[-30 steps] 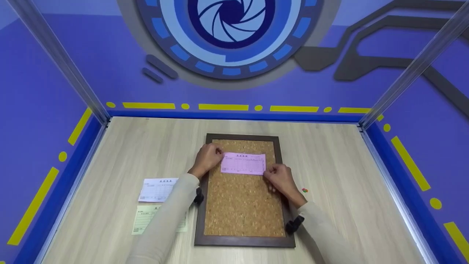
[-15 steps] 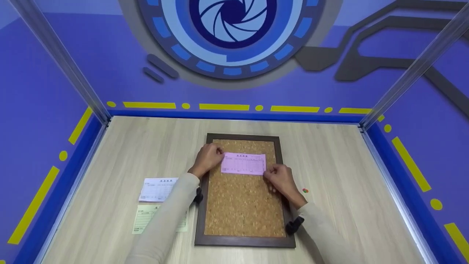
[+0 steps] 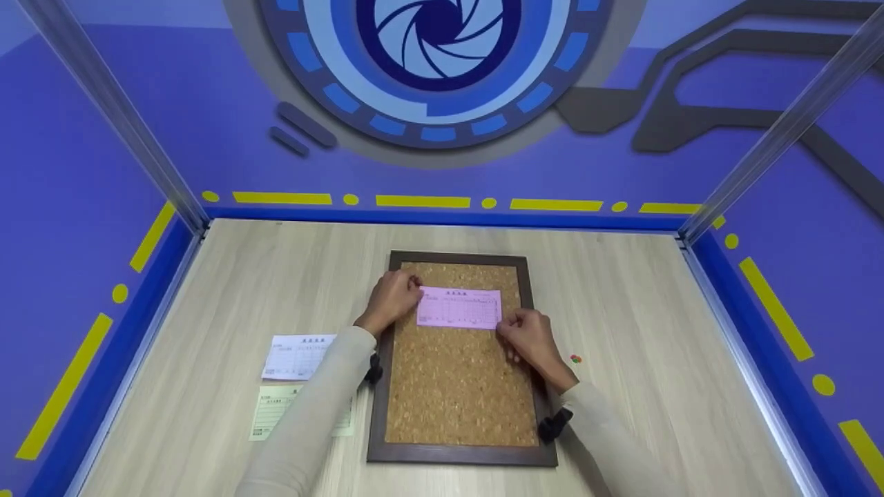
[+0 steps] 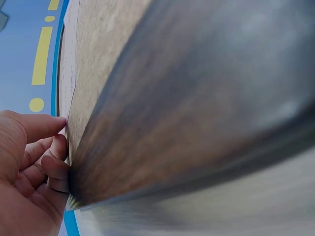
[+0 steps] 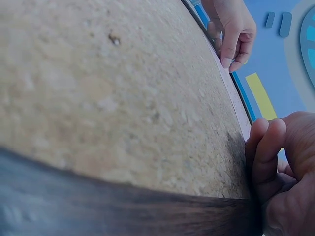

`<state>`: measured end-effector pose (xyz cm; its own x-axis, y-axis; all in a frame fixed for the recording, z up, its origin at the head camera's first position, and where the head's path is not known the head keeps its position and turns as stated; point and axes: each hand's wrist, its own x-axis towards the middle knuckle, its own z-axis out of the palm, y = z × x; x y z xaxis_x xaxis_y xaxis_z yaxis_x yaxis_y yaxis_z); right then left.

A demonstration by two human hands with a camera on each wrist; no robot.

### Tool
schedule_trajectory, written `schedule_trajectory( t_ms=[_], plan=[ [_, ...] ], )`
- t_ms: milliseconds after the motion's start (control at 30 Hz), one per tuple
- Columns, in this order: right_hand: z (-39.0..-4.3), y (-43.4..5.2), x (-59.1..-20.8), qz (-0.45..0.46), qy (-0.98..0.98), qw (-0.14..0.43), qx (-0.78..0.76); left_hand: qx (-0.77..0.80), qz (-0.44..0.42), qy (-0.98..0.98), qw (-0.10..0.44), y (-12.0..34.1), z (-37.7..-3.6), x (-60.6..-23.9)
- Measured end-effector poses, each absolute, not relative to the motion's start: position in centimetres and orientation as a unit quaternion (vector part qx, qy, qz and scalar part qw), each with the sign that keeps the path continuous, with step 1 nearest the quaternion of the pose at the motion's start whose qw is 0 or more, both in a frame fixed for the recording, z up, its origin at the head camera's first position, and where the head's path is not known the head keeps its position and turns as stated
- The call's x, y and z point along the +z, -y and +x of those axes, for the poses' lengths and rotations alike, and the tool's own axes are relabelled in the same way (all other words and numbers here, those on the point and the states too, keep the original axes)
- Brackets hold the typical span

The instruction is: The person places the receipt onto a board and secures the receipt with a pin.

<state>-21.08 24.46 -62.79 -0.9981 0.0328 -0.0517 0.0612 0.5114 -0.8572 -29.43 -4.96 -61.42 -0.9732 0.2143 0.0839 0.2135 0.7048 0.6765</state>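
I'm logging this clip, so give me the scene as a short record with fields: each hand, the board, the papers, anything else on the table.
left hand: fingers on the upper left corner of the pink slip
right hand: fingers on the slip's lower right corner
slip: lies flat across the upper part of the cork board
board: dark frame, flat on the wooden table
other papers: white slip and green slip, left of the board
small item: a red and green bit right of the board, too small to tell
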Motion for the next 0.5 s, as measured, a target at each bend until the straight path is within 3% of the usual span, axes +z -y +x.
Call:
schedule_trajectory(
  t_ms=[500],
  plan=[
    [-20.92,-24.41,-62.82,0.037,-0.860,0.016,-0.508,0.382,0.127,-0.915,-0.007,5.18,-29.40,-61.66]
  ],
)
